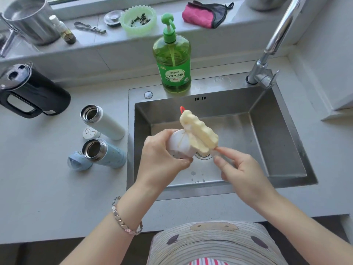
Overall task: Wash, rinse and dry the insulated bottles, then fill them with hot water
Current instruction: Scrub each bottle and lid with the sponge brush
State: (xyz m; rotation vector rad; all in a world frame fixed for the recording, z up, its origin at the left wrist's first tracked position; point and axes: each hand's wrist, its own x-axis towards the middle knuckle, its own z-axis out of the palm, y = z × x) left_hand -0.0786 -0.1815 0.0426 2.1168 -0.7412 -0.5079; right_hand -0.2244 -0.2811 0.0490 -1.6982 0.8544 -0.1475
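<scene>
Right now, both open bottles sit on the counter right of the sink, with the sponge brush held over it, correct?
No: the head view shows the white bottle and blue bottle left of the sink; the sponge brush is held over it.

pink cloth [198, 16] and green bowl [133, 31] rest on the ledge [114, 43].

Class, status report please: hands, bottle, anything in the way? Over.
Left hand grips white bottle over sink. Right hand holds sponge brush across it. Nothing in the way.

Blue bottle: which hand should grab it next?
Probably the left hand: the blue bottle stands on its side, once it sets down the white item. The right hand holds the sponge brush.
</scene>
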